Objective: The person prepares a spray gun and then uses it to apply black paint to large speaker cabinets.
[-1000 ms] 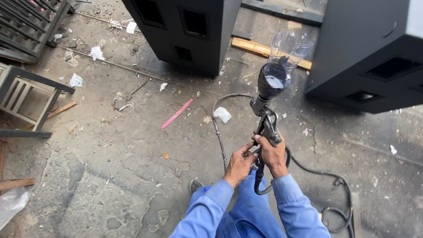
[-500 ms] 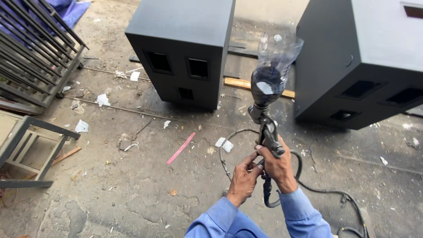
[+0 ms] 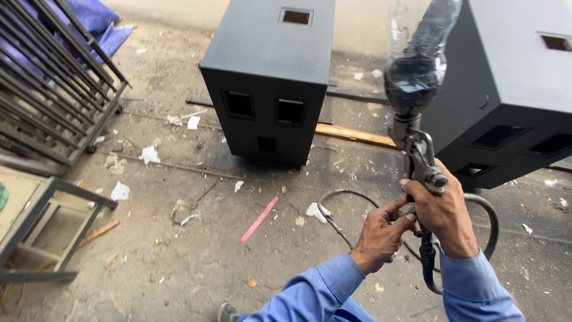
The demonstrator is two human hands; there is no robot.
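The right hand (image 3: 445,210) grips the handle of a grey spray gun (image 3: 422,156) held upright, its dark cup (image 3: 413,74) wrapped in clear plastic on top, while the left hand (image 3: 381,232) touches the gun's lower part with its fingertips. A dark hose (image 3: 476,206) loops from under the gun across the dusty concrete floor (image 3: 179,250). Beyond stand two black boxes, one ahead (image 3: 268,77) and one at right (image 3: 512,89), with a pink stick (image 3: 259,219) lying on the floor between the littered paper scraps.
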